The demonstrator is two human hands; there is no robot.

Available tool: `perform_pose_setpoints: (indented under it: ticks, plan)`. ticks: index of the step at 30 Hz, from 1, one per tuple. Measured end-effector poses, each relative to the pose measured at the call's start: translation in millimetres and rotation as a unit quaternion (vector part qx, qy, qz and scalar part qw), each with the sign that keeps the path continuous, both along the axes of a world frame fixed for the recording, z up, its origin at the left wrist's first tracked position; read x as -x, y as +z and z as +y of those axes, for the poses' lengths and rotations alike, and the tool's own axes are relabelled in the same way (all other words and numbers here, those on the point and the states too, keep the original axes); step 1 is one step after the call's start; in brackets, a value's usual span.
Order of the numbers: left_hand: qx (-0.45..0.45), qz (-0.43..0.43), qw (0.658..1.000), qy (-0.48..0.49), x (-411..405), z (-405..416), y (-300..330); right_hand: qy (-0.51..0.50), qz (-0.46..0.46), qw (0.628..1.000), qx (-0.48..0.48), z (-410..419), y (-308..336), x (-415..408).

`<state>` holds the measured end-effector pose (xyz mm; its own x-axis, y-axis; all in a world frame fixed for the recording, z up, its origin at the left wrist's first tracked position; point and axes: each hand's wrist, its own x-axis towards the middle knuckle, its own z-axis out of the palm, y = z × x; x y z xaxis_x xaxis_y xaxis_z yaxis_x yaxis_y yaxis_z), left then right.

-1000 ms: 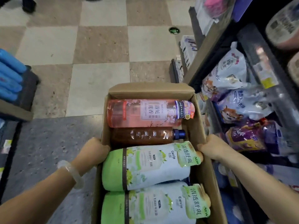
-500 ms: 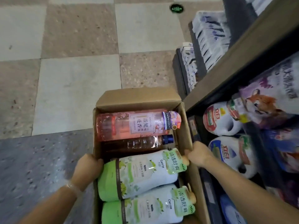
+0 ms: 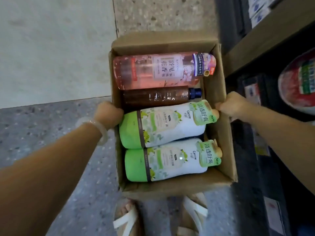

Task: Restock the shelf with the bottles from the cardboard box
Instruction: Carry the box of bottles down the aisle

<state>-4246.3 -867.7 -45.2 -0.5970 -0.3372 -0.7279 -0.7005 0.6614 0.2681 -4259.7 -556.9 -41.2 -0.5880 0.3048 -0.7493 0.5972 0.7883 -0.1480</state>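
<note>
Bottles are all in the cardboard box [image 3: 216,92], four of them lying on their sides with caps toward the box's right wall. Only the one head view here. Counting from the box's far end: one pink bottle [image 3: 158,70], one skinny brown bottle [image 3: 153,97] with a dark blue cap tucked right against it, then two white-and-green bottles [image 3: 163,124] [image 3: 170,161] side by side at the near end.

Left hand [image 3: 108,113] is curled over the box's left wall, grip closed on the cardboard edge, knuckles touching the green end of the nearer-middle bottle. There's a pale bangle [image 3: 95,126] on that wrist. Right hand [image 3: 233,104] is fisted over the box's right wall, grip shut on that edge. Both forearms reach out straight to the box.

Shelf [image 3: 269,40] sits just right of the box. Two sandalled feet [image 3: 126,217] show just past the box's near wall, on the speckled floor [image 3: 51,130].
</note>
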Motion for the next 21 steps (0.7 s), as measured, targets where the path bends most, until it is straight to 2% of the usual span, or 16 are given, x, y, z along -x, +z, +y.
perform_pose_setpoints:
  ticks: [2, 5, 9, 12, 14, 16, 19, 21]
  plan:
    - [-0.009, 0.018, 1.000, 0.007, 3.3, 6.1, -30.8, 0.001, 0.001, 1.000, -0.007, 3.3, -31.6, 1.4]
    - [0.028, 0.050, 0.998, 0.000, 7.3, 13.3, -58.5, 0.020, 0.018, 0.999, -0.037, 5.5, -57.6, 5.0]
    - [0.039, 0.073, 0.997, -0.005, 8.8, 9.3, -55.4, 0.022, 0.011, 0.999, -0.039, 5.2, -51.4, 8.0]
    - [0.051, 0.041, 0.998, -0.019, 6.2, 10.7, -53.6, 0.022, 0.007, 0.997, -0.068, 0.2, -53.0, 5.6]
    - [0.025, 0.015, 1.000, 0.002, 6.2, 10.3, -54.5, -0.015, -0.003, 0.998, -0.065, -4.3, -51.4, 3.7]
    - [-0.045, -0.013, 0.995, 0.086, 4.0, 6.7, -48.5, -0.096, -0.013, 0.995, -0.025, -6.8, -42.4, -2.9]
    - [-0.090, -0.047, 0.983, 0.155, -20.2, 2.1, -11.0, -0.208, 0.049, 0.977, 0.018, -10.2, -10.3, -36.4]
    - [-0.096, -0.047, 0.979, 0.175, -48.6, 0.2, 27.3, -0.208, 0.077, 0.975, 0.004, -11.7, 18.6, -77.7]
